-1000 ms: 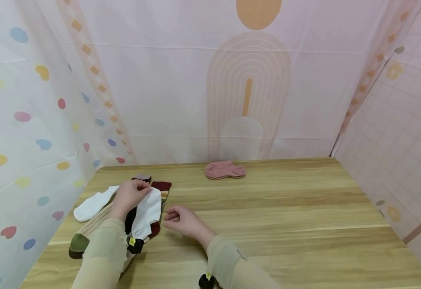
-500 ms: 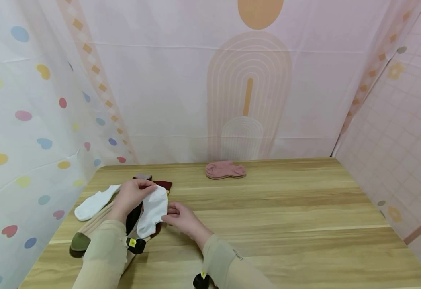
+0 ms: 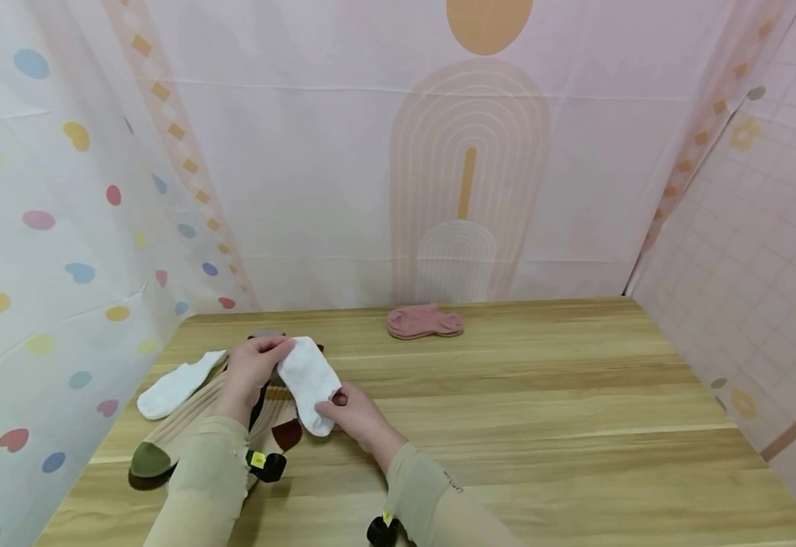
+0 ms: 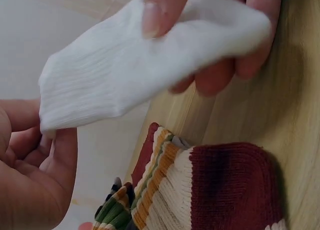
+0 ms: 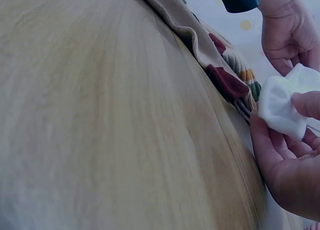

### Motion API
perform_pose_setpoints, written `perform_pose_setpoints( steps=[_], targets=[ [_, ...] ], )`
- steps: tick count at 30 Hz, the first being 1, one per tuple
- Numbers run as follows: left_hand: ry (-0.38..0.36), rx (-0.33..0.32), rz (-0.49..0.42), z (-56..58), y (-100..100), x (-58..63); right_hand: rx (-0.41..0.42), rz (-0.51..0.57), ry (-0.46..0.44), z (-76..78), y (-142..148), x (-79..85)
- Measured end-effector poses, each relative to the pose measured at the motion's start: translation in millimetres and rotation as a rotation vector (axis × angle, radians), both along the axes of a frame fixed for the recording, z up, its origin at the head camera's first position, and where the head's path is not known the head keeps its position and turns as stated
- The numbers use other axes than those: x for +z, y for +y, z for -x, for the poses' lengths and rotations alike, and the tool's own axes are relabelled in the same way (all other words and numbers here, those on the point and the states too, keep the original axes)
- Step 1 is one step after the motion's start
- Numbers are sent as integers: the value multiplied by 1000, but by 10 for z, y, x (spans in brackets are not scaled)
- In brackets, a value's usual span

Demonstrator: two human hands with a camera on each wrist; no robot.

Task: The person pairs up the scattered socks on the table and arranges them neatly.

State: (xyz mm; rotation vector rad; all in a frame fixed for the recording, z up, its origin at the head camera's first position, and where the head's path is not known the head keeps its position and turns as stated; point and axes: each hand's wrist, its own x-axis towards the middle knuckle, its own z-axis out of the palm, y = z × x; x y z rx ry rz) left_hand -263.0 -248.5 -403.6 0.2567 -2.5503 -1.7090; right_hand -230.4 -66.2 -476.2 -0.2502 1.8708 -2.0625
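A white ankle sock [image 3: 307, 380] is stretched between both hands above the table. My left hand [image 3: 253, 370] pinches a corner of its ribbed cuff, as the left wrist view shows. Toward the toe end, my right hand [image 3: 360, 416] grips it, thumb on top and fingers underneath. Below the held sock lie socks with dark red heels [image 4: 230, 185], cream ribbing and orange and green stripes. A second white sock [image 3: 178, 389] lies flat at the left, beside a beige sock with a green toe [image 3: 150, 460]. The left forearm covers part of the pile.
A pair of pink socks [image 3: 425, 322] lies at the table's back edge, near the middle. The wooden table [image 3: 576, 425] meets a patterned cloth backdrop [image 3: 330, 175] behind it and at both sides.
The white sock has been lifted off the pile and moved right, its lower end swinging toward the right hand. My right hand has come to it and taken hold. Striped socks beneath are uncovered.
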Motion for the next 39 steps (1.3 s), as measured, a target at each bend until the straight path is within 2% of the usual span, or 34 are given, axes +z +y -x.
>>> perform_pose_setpoints(
  steps=[7,13,16,24,30,39],
  targets=[
    [33,110,-85,-1,-51,-27,-60,-40,23,1,20,32],
    [39,147,-109,-16,-84,-33,-120,-17,17,38,69,23],
    [33,144,-117,-18,-92,-45,-145,36,6,68,108,11],
    [8,124,-149,-38,-92,-74,-145,247,-46,154,279,13],
    [15,60,-207,-71,-21,-72,-156,289,-39,210,483,54],
    [14,18,-322,-74,221,-67,-199,344,-7,286,781,131]
  ],
)
